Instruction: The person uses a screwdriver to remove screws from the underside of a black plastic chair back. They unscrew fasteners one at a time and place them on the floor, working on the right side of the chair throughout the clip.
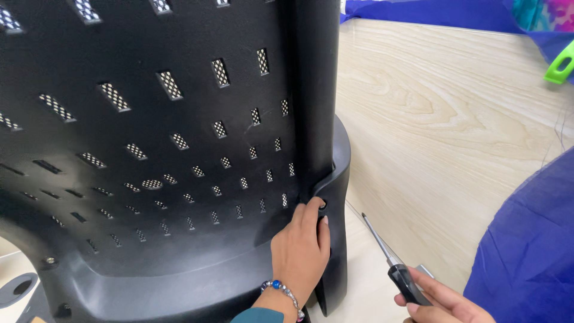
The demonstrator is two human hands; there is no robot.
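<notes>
A large black plastic chair back with many small slotted vents fills the left of the head view. My left hand, wearing a beaded bracelet, presses its fingertips against a screw hole at the shell's right edge where it meets the curved black frame. Whether a screw sits under the fingers is hidden. My right hand at the bottom right grips a black-handled screwdriver, whose thin metal shaft points up and to the left, apart from the chair.
A light wood-grain floor lies to the right. Blue cloth covers the lower right corner and more blue fabric lies along the top. A green plastic piece sits at the right edge. Another screw shows at lower left.
</notes>
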